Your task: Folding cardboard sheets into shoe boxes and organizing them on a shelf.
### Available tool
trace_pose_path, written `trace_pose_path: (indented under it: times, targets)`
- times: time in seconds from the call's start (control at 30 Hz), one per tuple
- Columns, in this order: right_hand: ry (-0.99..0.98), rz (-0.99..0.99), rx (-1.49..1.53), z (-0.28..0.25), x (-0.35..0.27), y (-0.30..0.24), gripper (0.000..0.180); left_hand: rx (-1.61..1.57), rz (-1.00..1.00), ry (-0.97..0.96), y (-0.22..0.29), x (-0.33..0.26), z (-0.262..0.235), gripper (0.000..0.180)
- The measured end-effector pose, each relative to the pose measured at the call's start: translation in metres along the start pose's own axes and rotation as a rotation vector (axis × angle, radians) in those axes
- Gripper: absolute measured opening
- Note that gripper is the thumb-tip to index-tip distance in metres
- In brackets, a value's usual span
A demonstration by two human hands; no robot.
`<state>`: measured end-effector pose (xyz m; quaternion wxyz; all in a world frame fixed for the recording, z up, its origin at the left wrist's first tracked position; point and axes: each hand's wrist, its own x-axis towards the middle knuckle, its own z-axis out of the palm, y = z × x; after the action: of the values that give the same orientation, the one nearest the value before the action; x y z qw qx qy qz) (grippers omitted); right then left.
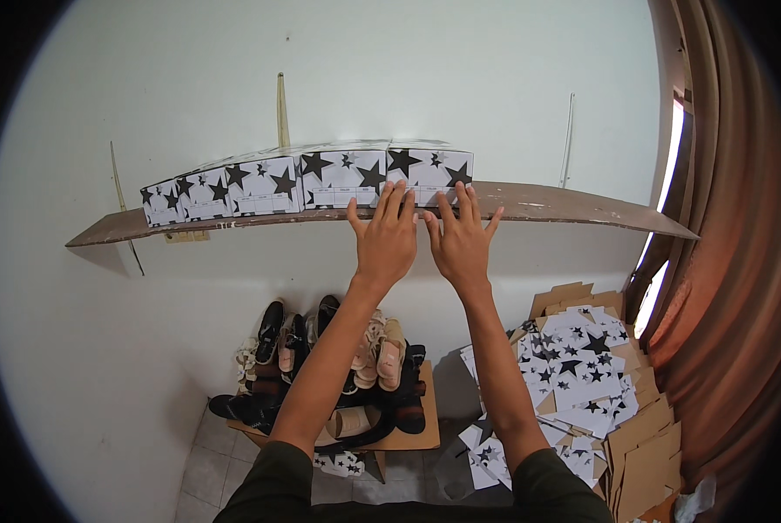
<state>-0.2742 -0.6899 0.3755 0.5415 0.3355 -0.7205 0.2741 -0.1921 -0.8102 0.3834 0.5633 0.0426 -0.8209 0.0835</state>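
A row of several white boxes printed with black and grey stars stands on a brown wall shelf (564, 206). Both my arms reach up to the rightmost star-printed box (434, 166). My left hand (385, 247) has its fingers spread, with the tips over the lower left of that box's front. Beside it, my right hand (461, 246) is likewise spread, fingertips at the box's lower right front. Neither hand grips anything. Directly left of this box sits another star-printed box (343, 179), its side close against it.
Below the shelf, a small wooden table (427, 401) carries many shoes (390, 353). To its right lies a big pile of flat star-printed cardboard (573, 370). A brown curtain (721, 288) hangs at the right. Metal shelf brackets (282, 109) show on the wall.
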Motion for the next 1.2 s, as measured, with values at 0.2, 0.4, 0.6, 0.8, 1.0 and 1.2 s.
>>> trace_pose_path:
  times: [0.2,0.4,0.6,0.8,1.0,1.2]
  targets:
    - [0.011,-0.005,-0.037,0.004,0.005,-0.008,0.042,0.058,0.017,0.019,-0.005,0.000,0.002,0.038]
    - [0.077,-0.037,-0.077,0.015,0.001,0.003,0.042,0.027,0.009,0.008,-0.003,0.003,0.009,0.040]
    - [0.044,-0.004,-0.069,0.004,0.001,0.008,0.041,0.055,-0.008,-0.016,0.011,0.008,0.011,0.039]
    - [-0.013,-0.007,-0.069,0.014,-0.004,0.005,0.047,0.054,-0.043,-0.006,0.003,0.003,0.015,0.040]
    - [-0.020,-0.002,-0.061,0.013,-0.007,-0.008,0.049,0.035,-0.052,0.022,-0.002,-0.001,0.010,0.041]
    - [-0.052,-0.021,-0.047,0.003,-0.006,-0.005,0.046,-0.016,-0.075,0.008,0.003,0.000,0.009,0.039]
